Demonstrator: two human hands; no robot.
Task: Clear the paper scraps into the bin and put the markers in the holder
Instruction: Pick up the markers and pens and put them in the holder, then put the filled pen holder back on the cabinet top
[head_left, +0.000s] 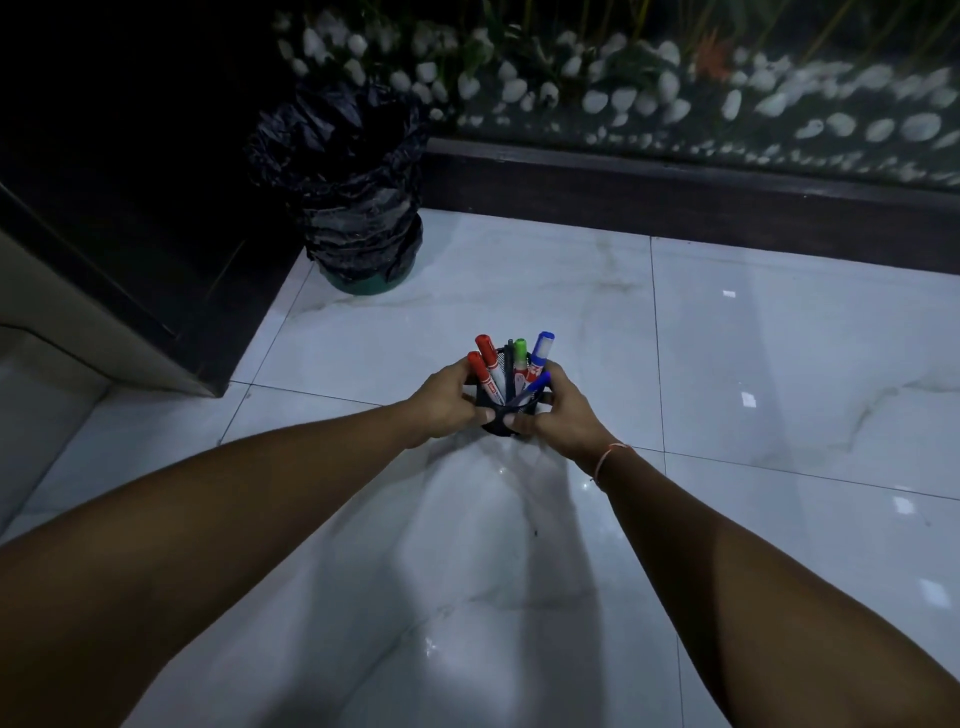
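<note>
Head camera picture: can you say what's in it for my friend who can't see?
Two hands, left hand and right hand, grip a black mesh holder full of red, green and blue markers on a white tiled floor. A bin lined with a black bag stands behind.

Holder (506, 410) was black mesh; markers (514, 364) red, green, blue caps; bin (358, 192) green, black liner; floor (779, 364) white marble.

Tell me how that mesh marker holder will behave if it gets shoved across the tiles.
The holder looks like thin mesh, so probably light and easy to slide on the glossy floor. The markers stand well above its rim and lean outward, so it may be top-heavy and tip. Both the left hand and right hand grip its sides, which should steady it.
</note>
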